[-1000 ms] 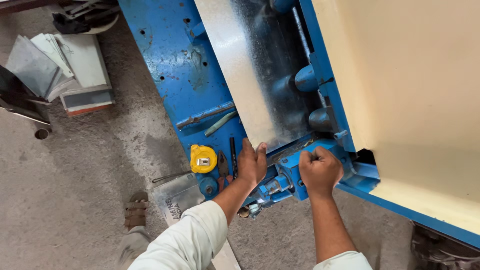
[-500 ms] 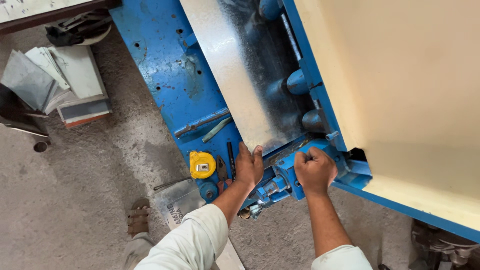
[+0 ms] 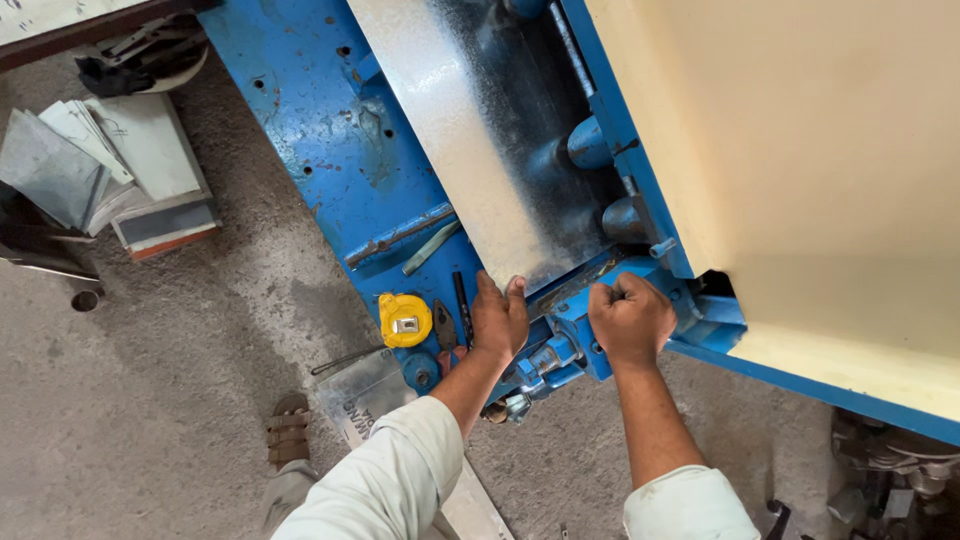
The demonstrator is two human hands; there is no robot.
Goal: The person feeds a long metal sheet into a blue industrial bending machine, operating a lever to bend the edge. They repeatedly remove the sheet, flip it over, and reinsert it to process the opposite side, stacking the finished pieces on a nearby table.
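Head view: my left hand (image 3: 498, 318) lies flat, fingers spread, on the near edge of the metal sheet (image 3: 470, 130), holding nothing but pressing it down. My right hand (image 3: 628, 318) is a closed fist around part of the blue machine (image 3: 300, 110), probably a handle, though the fist hides it. The sheet already sits in the machine, its near end at the clamp by my hands, so I judge loading done and the clamping or adjusting at this end not yet finished.

A yellow tape measure (image 3: 405, 320) rests on the machine bed just left of my left hand, with pliers (image 3: 445, 328) between them. A folded grey sheet piece (image 3: 360, 395) with dark marks lies on the floor below. A stack of flat grey and white pieces (image 3: 110, 170) sits well apart at far left. A big cream panel (image 3: 800, 150) fills the right.
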